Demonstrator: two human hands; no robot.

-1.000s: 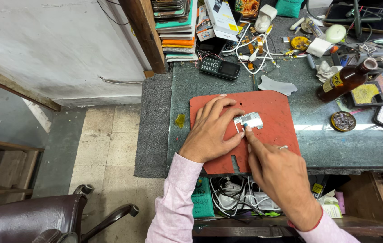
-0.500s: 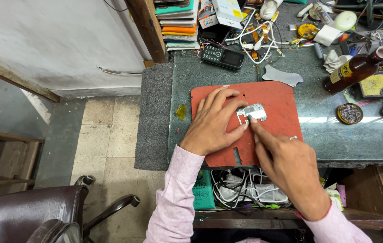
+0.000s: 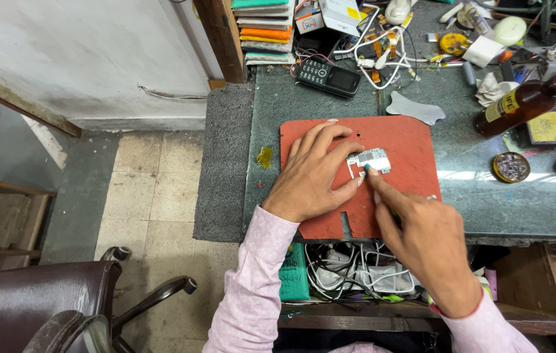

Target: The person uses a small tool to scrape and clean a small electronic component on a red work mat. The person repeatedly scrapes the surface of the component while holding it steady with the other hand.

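Observation:
A small silvery circuit board (image 3: 370, 160) lies on a red work mat (image 3: 415, 147) on the dark green bench top. My left hand (image 3: 314, 173) rests flat on the mat, its fingers spread, with thumb and forefinger pinching the board's left end. My right hand (image 3: 421, 235) comes in from below, the forefinger stretched out and its tip touching the board's lower edge. Whether a thin tool is in the right hand cannot be made out.
A black keypad phone (image 3: 327, 76), tangled white cables (image 3: 376, 55) and stacked boxes sit at the back. A brown bottle (image 3: 520, 104), a grey pad (image 3: 415, 108) and a round tin (image 3: 511, 167) lie to the right. An office chair (image 3: 62, 301) stands lower left.
Both hands stay on the board; the view has shifted slightly, and the right forefinger has slid a little along the board's lower edge.

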